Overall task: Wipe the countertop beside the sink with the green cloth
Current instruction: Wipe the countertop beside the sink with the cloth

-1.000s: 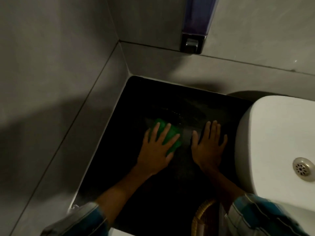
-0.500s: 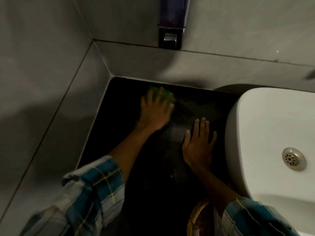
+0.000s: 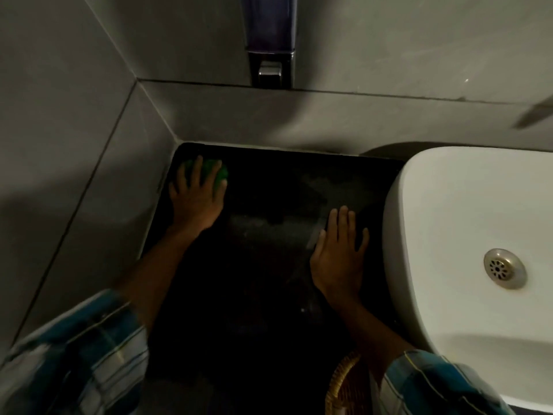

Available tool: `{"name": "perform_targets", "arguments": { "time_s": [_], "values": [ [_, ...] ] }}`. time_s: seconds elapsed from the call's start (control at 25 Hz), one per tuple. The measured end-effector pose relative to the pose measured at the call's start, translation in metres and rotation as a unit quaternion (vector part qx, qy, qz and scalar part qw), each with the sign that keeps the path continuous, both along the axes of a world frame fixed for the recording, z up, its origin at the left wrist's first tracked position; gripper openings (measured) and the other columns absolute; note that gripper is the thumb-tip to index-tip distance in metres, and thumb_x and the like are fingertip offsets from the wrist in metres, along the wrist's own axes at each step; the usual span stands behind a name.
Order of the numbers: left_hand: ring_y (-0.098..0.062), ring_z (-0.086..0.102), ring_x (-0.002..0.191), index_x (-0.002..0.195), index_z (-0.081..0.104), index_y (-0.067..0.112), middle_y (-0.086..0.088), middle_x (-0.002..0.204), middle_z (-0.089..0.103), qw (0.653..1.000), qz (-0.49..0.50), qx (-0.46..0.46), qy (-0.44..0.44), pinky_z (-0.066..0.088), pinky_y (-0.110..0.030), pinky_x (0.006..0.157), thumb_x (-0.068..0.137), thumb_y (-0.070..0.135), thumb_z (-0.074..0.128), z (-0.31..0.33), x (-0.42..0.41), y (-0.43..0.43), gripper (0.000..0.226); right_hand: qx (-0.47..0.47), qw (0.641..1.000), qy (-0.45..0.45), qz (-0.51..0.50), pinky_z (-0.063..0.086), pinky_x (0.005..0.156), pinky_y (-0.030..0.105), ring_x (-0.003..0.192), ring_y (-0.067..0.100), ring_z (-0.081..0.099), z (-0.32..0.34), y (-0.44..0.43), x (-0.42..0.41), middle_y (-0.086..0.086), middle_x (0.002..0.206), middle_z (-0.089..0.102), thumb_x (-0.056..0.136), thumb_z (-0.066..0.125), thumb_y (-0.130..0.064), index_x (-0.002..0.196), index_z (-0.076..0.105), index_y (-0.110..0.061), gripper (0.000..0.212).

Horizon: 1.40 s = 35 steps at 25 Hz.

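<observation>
Head view, looking down into a dim corner: the green cloth (image 3: 220, 174) lies bunched on the black countertop (image 3: 269, 235) in its far left corner, just beside the grey side wall (image 3: 74, 130) and close to the back wall (image 3: 359, 115); only its top and right edge show, green between and past the fingers. The left hand (image 3: 196, 196) lies palm down over the cloth, fingers spread and pressed flat on it rather than curled round it; the bare forearm runs back toward the viewer into a blue checked sleeve (image 3: 89, 354) at the lower left. The right hand (image 3: 339, 253) rests flat on the countertop well apart from the cloth, fingers a little apart and straight, holding nothing; its outer edge is just beside the rim of the white sink (image 3: 434, 205), though whether it touches the rim I cannot tell; its arm ends in a matching checked cuff (image 3: 434, 384) at the lower right. Faint pale streaks cross the dark surface between the two hands. The sink sits on the right of the countertop, with a round metal drain (image 3: 504, 268) in its bowl. On the back wall above, a soap dispenser (image 3: 270, 40) hangs, dark and translucent with a metal nozzle at its base. A woven basket rim (image 3: 341, 381) shows at the bottom edge, beside the right forearm.
</observation>
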<state>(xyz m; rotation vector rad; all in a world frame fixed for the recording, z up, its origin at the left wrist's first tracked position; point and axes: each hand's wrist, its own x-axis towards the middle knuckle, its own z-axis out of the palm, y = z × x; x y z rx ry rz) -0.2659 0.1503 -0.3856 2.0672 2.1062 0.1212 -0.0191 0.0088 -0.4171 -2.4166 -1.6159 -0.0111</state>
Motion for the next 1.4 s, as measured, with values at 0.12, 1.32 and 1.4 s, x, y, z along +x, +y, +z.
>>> {"name": "perform_targets", "arguments": {
  "time_s": [0.12,1.32,1.4],
  "values": [
    [-0.040,0.020,0.145,0.145,0.035,0.035,-0.006,0.159,0.029,0.996,-0.092,0.018,0.010,0.022,-0.061,0.112,0.097,0.049,0.032,-0.008,0.073,0.025,0.050,0.024,0.999,0.033,0.012,0.019,0.119,0.051,0.147,0.023,0.030,0.002,0.001,0.000,0.010,0.157,0.037,0.098,0.032,-0.023,0.147,0.039,-0.010,0.051],
    [-0.024,0.021,0.149,0.147,0.034,0.026,-0.007,0.160,0.028,0.998,-0.038,0.050,-0.014,0.015,-0.054,0.119,0.099,0.042,0.020,-0.017,-0.006,-0.137,0.053,-0.172,0.972,0.086,0.133,-0.005,0.119,0.054,0.152,0.025,-0.009,0.033,0.071,-0.021,0.007,0.166,-0.004,0.095,0.026,-0.058,0.155,0.002,-0.018,0.076],
    [-0.025,0.026,0.147,0.146,0.037,0.021,-0.007,0.158,0.033,0.998,-0.030,0.059,-0.020,0.018,-0.054,0.118,0.100,0.042,0.020,-0.016,-0.004,-0.139,0.053,-0.185,0.955,0.072,0.220,-0.007,0.119,0.052,0.152,0.022,-0.011,0.031,0.049,-0.045,0.004,0.166,-0.006,0.094,0.023,-0.060,0.155,0.000,-0.021,0.076]
  ]
}}
